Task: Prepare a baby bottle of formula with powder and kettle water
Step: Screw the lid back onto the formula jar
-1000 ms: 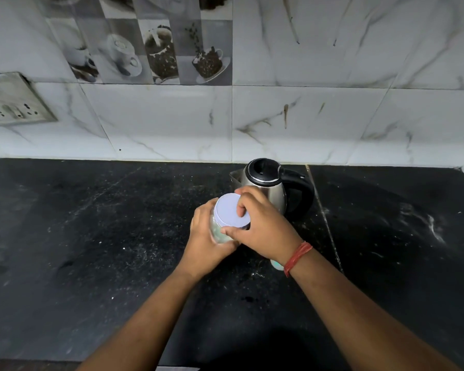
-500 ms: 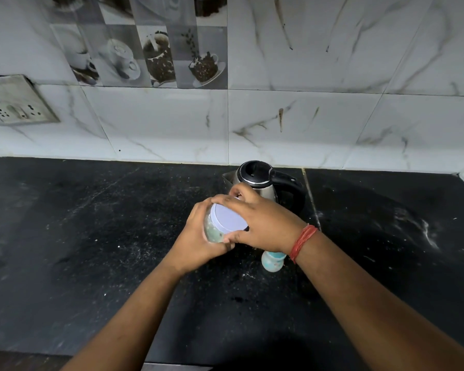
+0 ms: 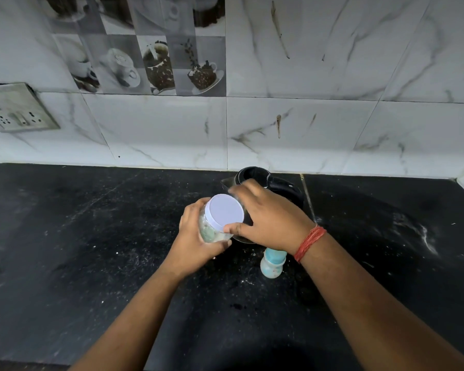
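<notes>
clear jar (image 3: 212, 231), white lid (image 3: 226, 214), pale powder inside, held tilted.

Backing a speckled black stone countertop (image 3: 65, 250), white marble-veined wall tiles (image 3: 332, 124), carrying a grey coffee-cup picture tile (image 3: 150, 49) and a metal socket plate (image 3: 19, 108)

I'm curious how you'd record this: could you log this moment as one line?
step: opening jar | left hand: holds clear plastic jar | right hand: grips white round lid | blue baby bottle: on counter
</notes>
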Available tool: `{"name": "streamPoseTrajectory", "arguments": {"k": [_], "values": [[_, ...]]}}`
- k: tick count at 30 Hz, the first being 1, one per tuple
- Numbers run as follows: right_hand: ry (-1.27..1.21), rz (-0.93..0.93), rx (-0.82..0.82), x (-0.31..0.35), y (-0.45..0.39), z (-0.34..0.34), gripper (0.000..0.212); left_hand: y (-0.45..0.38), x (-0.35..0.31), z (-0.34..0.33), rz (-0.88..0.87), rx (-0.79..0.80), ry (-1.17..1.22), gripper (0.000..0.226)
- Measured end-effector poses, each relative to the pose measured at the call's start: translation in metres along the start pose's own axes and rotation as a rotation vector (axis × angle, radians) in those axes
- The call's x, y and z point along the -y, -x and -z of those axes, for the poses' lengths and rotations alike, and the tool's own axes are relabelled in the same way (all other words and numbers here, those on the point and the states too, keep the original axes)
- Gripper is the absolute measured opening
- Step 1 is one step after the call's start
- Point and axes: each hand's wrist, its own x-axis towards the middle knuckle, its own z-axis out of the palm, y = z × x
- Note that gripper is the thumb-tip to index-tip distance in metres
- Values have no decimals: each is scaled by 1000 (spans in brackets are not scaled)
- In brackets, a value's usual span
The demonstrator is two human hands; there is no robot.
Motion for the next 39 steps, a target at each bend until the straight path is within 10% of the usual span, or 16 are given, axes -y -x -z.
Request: {"name": "streamPoseTrajectory", "arguments": {"k": [18, 39], "values": [[89, 88, -8, 3, -8, -1, 85, -6, -31, 17, 32, 330, 129, 94], [35, -337, -204, 33, -24, -30, 78, -1, -31, -3, 15, -22, 131, 64]]}}
